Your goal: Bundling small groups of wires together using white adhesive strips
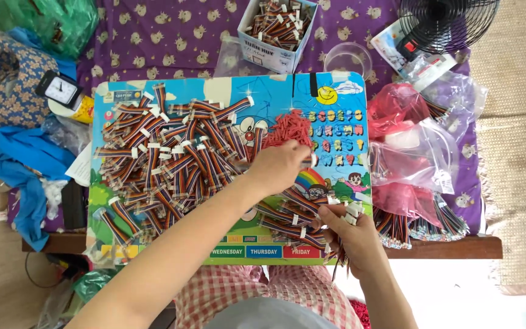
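My right hand (351,234) clamped on cable bundle (343,214) at near edge of picture board (336,122); bundle's long axis upright, white plugs pointing up-away. Risk: loose ends slip, wires snag neighbours. Left hand (281,166) beyond, fingers pinched at red connector pile (288,128) mid-board; risk: scattering. Ribbon cable heap (165,158) left of it.

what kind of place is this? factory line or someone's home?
Most likely a home doing piecework, not a factory. A child's illustrated lap table serves as bench, heaped with striped ribbon-cable pieces; it stands on patterned purple cloth with an alarm clock and a small fan nearby.
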